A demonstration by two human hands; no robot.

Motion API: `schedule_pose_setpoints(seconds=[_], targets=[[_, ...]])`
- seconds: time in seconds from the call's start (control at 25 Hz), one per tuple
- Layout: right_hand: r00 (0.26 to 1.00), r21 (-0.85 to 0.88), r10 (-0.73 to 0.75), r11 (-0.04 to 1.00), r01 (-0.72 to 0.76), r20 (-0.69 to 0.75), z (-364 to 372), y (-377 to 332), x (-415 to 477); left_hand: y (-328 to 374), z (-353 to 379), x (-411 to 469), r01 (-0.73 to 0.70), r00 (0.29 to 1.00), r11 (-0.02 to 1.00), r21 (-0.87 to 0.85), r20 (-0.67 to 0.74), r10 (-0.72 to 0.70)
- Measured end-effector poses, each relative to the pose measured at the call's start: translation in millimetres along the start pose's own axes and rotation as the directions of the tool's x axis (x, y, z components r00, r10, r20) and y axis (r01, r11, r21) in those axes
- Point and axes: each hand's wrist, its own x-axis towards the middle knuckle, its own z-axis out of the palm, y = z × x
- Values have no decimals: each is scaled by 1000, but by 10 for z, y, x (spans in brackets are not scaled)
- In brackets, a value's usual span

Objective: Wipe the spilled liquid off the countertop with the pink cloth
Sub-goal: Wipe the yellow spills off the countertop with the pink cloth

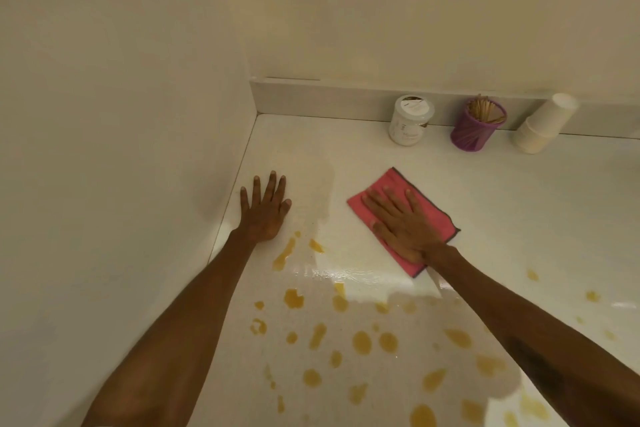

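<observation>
A folded pink cloth (437, 215) with a dark edge lies flat on the white countertop (519, 204). My right hand (398, 222) presses down on it, palm flat and fingers spread. Beside the left wall, my left hand (265, 210) rests flat on the bare counter, fingers apart, holding nothing. Yellow-orange liquid (362, 341) is spilled in several drops and puddles across the near part of the counter, below both hands. A thin wet smear (343, 274) shines just below the cloth.
Against the backsplash at the back stand a white lidded jar (410, 120), a purple holder of wooden sticks (476, 125) and a leaning stack of white paper cups (543, 125). A wall (121, 114) closes off the left side.
</observation>
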Motion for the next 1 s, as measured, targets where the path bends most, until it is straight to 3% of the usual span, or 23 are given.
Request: schedule_pose_setpoints(seconds=[0.12, 0.2, 0.32, 0.44, 0.64, 0.72, 0.88, 1.0], targets=[[993, 9, 117, 993, -117, -30, -8, -256, 489, -17, 34, 29, -6, 1000, 1000, 11, -27, 6], [993, 27, 118, 993, -117, -21, 17, -563, 651, -27, 42, 32, -5, 1000, 1000, 28, -27, 6], [998, 7, -55, 998, 55, 27, 111, -921, 338, -2, -26, -8, -19, 1000, 1000, 11, 7, 19], [967, -33, -248, 968, 250, 56, 157, -690, -206, -78, -44, -140, -94, 994, 995, 40, -53, 96], [997, 4, 80, 997, -81, 18, 57, -378, -1, -419, 119, -522, -211, 963, 971, 109, -145, 225], [996, 54, 89, 994, -91, 30, 39, -729, 278, -485, 190, -633, -179, 963, 974, 142, -178, 203], [972, -31, -219, 975, 222, 87, 222, -1510, 114, -471, 219, -749, -126, 970, 977, 170, -186, 157], [894, -36, -432, 898, 438, 120, 256, -1293, -395, -431, 267, -919, -76, 973, 988, 133, -209, 102]])
